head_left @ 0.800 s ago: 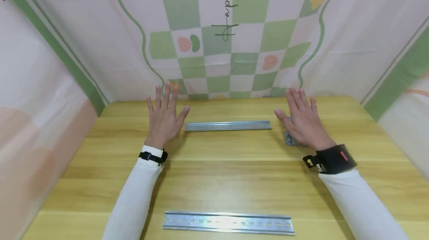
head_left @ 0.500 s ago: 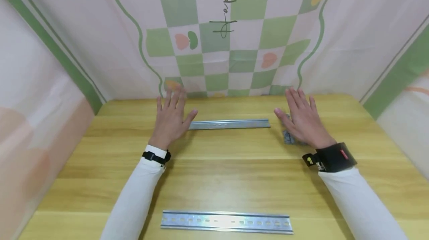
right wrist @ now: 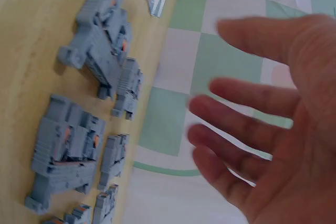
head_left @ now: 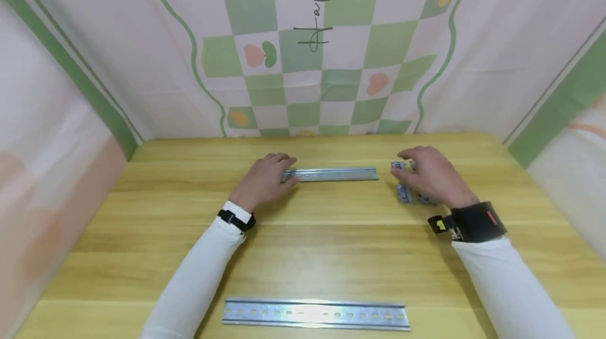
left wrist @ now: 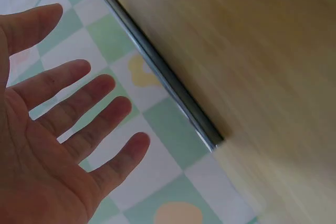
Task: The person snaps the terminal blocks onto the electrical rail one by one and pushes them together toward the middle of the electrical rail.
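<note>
A slotted metal DIN rail (head_left: 336,174) lies across the back of the table; in the left wrist view the rail (left wrist: 163,74) runs diagonally past the fingertips. My left hand (head_left: 262,181) is over its left end, fingers slightly bent and apart, holding nothing, and covers that end in the head view. At right, my right hand (head_left: 435,176) hovers over several grey terminal blocks (head_left: 404,193), partly hiding them. In the right wrist view these blocks (right wrist: 68,148) lie in two rows, apart from the right hand (right wrist: 273,114), whose loosely bent fingers hold nothing.
A second slotted DIN rail (head_left: 316,314) lies along the front of the wooden table (head_left: 331,249). A checkered cloth (head_left: 303,86) hangs behind the back edge, and more cloth hangs at both sides.
My left hand has moved right and lower, over the far rail's left end, its fingers bending from straight. The right hand's straight fingers have bent down over the terminal blocks, uncovering more of them.
</note>
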`<state>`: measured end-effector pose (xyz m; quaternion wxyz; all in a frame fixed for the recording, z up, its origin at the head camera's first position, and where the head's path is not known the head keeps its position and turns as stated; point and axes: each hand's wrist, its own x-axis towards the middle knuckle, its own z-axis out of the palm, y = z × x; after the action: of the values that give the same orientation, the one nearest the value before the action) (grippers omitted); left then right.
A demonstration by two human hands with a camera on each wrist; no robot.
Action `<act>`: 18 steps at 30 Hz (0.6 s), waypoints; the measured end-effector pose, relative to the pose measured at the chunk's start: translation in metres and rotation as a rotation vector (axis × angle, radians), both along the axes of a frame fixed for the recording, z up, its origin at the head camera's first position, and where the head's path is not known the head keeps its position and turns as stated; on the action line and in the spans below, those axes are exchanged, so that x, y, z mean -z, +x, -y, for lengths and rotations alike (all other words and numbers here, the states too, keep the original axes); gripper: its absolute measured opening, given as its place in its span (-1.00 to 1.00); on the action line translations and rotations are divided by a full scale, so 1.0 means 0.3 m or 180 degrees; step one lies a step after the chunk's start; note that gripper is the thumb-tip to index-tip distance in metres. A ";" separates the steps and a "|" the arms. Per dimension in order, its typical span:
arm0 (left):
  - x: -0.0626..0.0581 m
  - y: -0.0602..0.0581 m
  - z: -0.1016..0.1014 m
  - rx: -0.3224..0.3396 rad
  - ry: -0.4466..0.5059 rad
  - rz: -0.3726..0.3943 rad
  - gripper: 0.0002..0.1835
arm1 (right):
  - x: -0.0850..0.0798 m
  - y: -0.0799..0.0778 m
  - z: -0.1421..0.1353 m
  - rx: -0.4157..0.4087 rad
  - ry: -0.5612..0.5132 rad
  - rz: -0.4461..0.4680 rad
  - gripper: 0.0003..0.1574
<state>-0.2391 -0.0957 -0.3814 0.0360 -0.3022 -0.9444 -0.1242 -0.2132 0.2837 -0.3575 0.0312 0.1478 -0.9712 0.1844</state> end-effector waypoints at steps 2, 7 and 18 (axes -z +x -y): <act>0.004 -0.007 -0.012 0.0046 0.0008 0.0071 -0.43 | -0.002 0.000 0.002 -0.0028 0.0006 0.0155 -0.35; 0.009 -0.028 -0.037 0.0133 0.0031 0.0270 -0.44 | 0.003 -0.001 0.006 -0.0112 -0.0029 0.0360 -0.35; 0.021 -0.067 -0.083 0.0163 -0.0333 0.0438 -0.53 | 0.026 -0.009 -0.001 -0.0019 0.0105 0.0287 -0.37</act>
<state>-0.2592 -0.0708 -0.3878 -0.0480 -0.3185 -0.9418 -0.0960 -0.2158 0.2839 -0.3654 -0.0156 0.1427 -0.9741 0.1749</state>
